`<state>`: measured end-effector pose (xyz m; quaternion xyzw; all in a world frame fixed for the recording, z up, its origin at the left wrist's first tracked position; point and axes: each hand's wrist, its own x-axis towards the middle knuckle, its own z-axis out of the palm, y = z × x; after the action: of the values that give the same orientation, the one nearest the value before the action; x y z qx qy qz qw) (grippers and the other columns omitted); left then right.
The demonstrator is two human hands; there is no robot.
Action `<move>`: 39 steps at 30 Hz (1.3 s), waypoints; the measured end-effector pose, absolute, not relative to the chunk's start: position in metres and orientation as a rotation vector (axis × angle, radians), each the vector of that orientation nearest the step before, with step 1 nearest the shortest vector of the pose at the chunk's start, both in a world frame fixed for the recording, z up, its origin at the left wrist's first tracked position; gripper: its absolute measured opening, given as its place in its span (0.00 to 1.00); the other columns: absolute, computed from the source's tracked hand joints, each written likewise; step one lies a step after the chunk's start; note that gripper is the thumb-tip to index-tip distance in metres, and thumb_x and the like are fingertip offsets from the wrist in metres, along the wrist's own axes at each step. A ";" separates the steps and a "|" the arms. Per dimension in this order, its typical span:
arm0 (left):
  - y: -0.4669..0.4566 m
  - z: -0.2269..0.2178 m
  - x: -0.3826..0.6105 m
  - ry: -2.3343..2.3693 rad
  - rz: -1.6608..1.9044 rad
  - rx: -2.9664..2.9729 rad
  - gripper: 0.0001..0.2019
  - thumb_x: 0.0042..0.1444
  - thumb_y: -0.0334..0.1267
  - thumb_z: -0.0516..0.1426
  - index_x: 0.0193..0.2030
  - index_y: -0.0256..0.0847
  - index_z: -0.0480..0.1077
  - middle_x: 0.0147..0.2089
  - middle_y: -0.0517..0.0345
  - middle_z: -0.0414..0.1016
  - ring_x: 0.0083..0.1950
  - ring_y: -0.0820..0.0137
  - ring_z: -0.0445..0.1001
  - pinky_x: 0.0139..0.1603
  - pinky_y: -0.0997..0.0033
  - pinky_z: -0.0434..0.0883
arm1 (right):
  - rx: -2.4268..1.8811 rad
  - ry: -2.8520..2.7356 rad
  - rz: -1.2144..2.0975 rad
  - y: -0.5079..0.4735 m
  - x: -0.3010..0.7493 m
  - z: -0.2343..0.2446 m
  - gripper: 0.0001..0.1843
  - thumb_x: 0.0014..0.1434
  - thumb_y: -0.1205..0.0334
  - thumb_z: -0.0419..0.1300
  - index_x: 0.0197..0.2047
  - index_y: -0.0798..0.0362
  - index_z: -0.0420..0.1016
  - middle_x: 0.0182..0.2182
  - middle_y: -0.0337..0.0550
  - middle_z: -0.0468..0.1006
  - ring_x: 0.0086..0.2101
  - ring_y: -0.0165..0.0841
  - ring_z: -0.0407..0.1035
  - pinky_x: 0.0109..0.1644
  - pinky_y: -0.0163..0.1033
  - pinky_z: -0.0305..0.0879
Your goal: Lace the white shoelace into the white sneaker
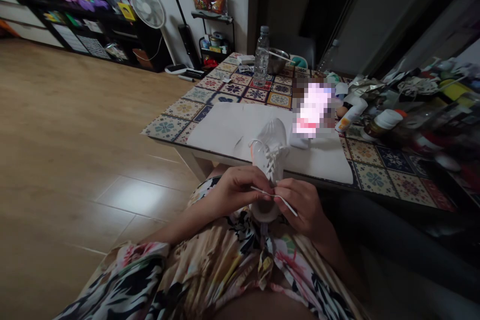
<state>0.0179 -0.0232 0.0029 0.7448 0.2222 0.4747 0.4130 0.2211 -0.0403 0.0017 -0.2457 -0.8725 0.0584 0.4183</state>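
White lace point(275, 196) was found crossed through the eyelets of a white knit sneaker point(268, 152), no tied bow being seen, its free length pinched in the narrowly closed fingers of the left hand point(240, 191) and right hand point(302, 205) just before the sneaker.

A white knit sneaker point(269, 152) with crisscrossed lacing stands tilted just off the edge of the patterned table point(165, 127), a flat white shoelace point(275, 197) stretched taut below it.

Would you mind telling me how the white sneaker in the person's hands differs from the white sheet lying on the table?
The white sneaker is a bulky laced shoe, whereas the white sheet is thin and flat. The sneaker is held up at the table's edge, its white lace pinched by the left hand and right hand, while the sheet lies on the tiled tabletop, untouched by the hands. Both are white.
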 end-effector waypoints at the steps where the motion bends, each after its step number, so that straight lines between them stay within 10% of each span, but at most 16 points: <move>1: -0.024 0.004 0.018 0.571 1.164 1.879 0.12 0.58 0.43 0.64 0.30 0.36 0.78 0.30 0.50 0.80 0.34 0.69 0.77 0.37 0.72 0.74 | -0.612 -2.186 0.152 -0.040 0.221 0.001 0.09 0.68 0.65 0.53 0.39 0.52 0.74 0.32 0.46 0.79 0.31 0.34 0.73 0.35 0.38 0.68; 33: -0.033 -0.002 0.019 0.715 1.069 1.561 0.10 0.57 0.39 0.63 0.33 0.34 0.70 0.31 0.56 0.74 0.30 0.75 0.71 0.30 0.79 0.69 | -0.609 -2.123 -0.154 -0.041 0.218 -0.013 0.07 0.66 0.66 0.57 0.47 0.47 0.70 0.34 0.41 0.80 0.28 0.31 0.70 0.33 0.39 0.63; 39: -0.024 -0.005 0.019 0.629 1.213 1.210 0.12 0.55 0.40 0.66 0.33 0.36 0.69 0.34 0.56 0.77 0.34 0.74 0.74 0.34 0.78 0.72 | -0.616 -1.704 0.304 -0.043 0.218 -0.011 0.03 0.65 0.59 0.59 0.39 0.44 0.73 0.37 0.44 0.76 0.44 0.41 0.72 0.48 0.49 0.69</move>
<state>0.0187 -0.0236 -0.0054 0.5246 0.2728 0.5258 0.6115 0.2180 -0.0428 -0.0106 -0.2665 -0.7370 0.1317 0.6070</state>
